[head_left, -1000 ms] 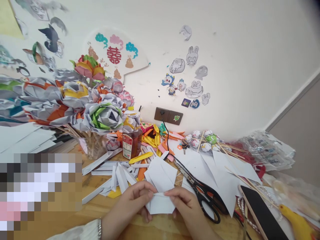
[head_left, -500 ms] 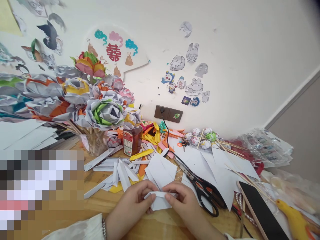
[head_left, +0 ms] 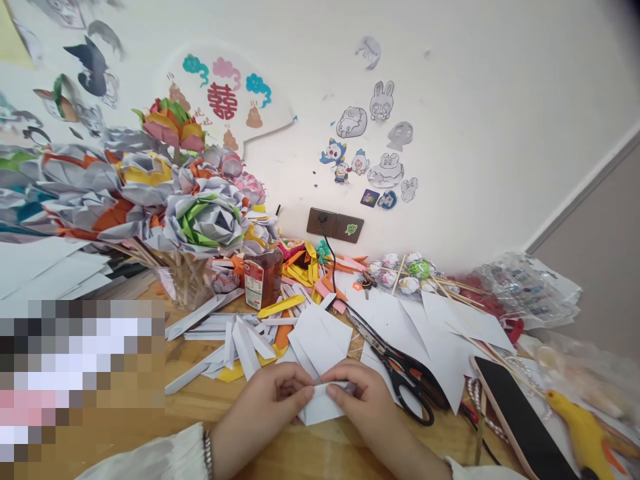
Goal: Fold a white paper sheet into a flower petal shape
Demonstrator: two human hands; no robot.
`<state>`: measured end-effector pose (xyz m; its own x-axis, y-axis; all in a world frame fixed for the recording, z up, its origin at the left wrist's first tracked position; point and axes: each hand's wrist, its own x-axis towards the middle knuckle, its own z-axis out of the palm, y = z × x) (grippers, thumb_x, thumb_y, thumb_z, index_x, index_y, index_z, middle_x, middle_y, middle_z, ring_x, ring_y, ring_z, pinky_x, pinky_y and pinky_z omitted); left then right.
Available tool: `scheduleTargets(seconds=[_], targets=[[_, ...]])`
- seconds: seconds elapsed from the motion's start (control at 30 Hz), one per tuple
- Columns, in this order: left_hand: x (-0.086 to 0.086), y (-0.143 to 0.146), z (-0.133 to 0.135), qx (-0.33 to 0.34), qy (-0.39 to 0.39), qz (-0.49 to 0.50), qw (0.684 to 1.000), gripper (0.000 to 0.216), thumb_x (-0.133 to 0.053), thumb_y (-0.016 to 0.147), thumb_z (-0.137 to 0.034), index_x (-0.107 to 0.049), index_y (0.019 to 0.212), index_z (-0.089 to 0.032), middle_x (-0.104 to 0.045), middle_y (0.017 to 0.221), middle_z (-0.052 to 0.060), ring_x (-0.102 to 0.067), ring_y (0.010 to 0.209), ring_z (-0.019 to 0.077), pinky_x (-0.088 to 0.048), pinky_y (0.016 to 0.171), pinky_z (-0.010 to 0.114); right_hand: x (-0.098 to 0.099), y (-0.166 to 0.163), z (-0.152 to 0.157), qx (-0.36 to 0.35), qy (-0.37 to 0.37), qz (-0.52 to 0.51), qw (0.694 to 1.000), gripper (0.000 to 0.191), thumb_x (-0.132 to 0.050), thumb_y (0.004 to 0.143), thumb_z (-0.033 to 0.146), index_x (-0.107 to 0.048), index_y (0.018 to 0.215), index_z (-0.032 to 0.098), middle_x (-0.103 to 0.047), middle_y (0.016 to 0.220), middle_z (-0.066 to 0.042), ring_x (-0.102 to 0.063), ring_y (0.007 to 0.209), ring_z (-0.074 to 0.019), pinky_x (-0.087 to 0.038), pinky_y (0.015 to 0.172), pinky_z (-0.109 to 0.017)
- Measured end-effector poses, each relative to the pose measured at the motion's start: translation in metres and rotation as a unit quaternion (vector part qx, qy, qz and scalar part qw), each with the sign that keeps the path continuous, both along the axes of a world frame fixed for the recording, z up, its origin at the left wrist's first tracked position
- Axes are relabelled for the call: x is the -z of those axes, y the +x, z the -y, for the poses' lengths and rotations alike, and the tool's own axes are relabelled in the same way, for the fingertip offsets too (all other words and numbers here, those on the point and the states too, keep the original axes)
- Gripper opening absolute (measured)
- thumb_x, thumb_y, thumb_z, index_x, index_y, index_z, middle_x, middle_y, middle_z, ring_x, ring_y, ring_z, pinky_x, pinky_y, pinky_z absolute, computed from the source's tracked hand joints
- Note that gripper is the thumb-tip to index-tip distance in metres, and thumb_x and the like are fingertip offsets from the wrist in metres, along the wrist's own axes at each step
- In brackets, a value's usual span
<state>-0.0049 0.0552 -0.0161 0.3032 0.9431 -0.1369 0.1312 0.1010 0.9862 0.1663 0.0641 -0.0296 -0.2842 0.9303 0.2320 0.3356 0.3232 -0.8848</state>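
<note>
Between my two hands is a small piece of white paper (head_left: 323, 408) with a fold along its upper edge. My left hand (head_left: 277, 398) pinches its left end between thumb and fingers. On the fold's right part, the thumb of my right hand (head_left: 361, 393) presses down, with the fingers behind the paper. Just beyond my fingertips lie larger white paper sheets (head_left: 323, 337). Folded white paper strips (head_left: 245, 343) are heaped to the left of them, mixed with yellow and orange ones. Black-handled scissors (head_left: 407, 377) rest to the right of my right hand.
Paper flowers (head_left: 205, 223) on sticks fill a clear vase at the left, beside a jar with a red label (head_left: 261, 280). A phone (head_left: 520, 417) and a yellow glue gun (head_left: 577, 427) lie at the right. A cable runs from the wall socket (head_left: 335, 225).
My left thumb and fingers have slid a little to the right along the paper's folded edge. The whole view has shifted slightly.
</note>
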Motion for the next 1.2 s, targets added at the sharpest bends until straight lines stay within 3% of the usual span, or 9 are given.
scheduleTargets(seconds=[0.7, 0.97, 1.2], targets=[[0.0029, -0.0012, 0.0001, -0.001, 0.058, -0.103, 0.993, 0.021, -0.054, 0.070, -0.034, -0.061, 0.069, -0.015, -0.057, 0.059, -0.001, -0.053, 0.055, 0.0141, -0.042, 0.053, 0.023, 0.0036, 0.0015, -0.0005, -0.005, 0.009, 0.008, 1.000, 0.009, -0.058, 0.074, 0.024, -0.066, 0.073, 0.018, -0.064, 0.072, -0.002, -0.057, 0.071, -0.0161, -0.042, 0.062, -0.023], [0.0000, -0.0011, 0.0030, 0.029, 0.137, -0.141, 0.980, 0.022, -0.051, 0.075, -0.032, -0.062, 0.064, -0.016, -0.055, 0.057, -0.003, -0.048, 0.056, 0.0121, -0.036, 0.055, 0.020, 0.0034, 0.0014, 0.0022, -0.021, 0.017, 0.030, 0.999, 0.010, -0.060, 0.074, 0.025, -0.068, 0.077, 0.020, -0.066, 0.074, -0.003, -0.059, 0.073, -0.0176, -0.043, 0.062, -0.024], [0.0020, -0.0012, 0.0034, 0.004, 0.082, -0.117, 0.990, 0.023, -0.052, 0.073, -0.037, -0.058, 0.065, -0.016, -0.048, 0.053, -0.004, -0.046, 0.050, 0.0117, -0.035, 0.050, 0.021, 0.0039, 0.0050, 0.0009, 0.008, -0.005, -0.008, 1.000, 0.014, -0.054, 0.076, 0.027, -0.066, 0.076, 0.019, -0.066, 0.075, -0.004, -0.059, 0.072, -0.0190, -0.045, 0.068, -0.028]])
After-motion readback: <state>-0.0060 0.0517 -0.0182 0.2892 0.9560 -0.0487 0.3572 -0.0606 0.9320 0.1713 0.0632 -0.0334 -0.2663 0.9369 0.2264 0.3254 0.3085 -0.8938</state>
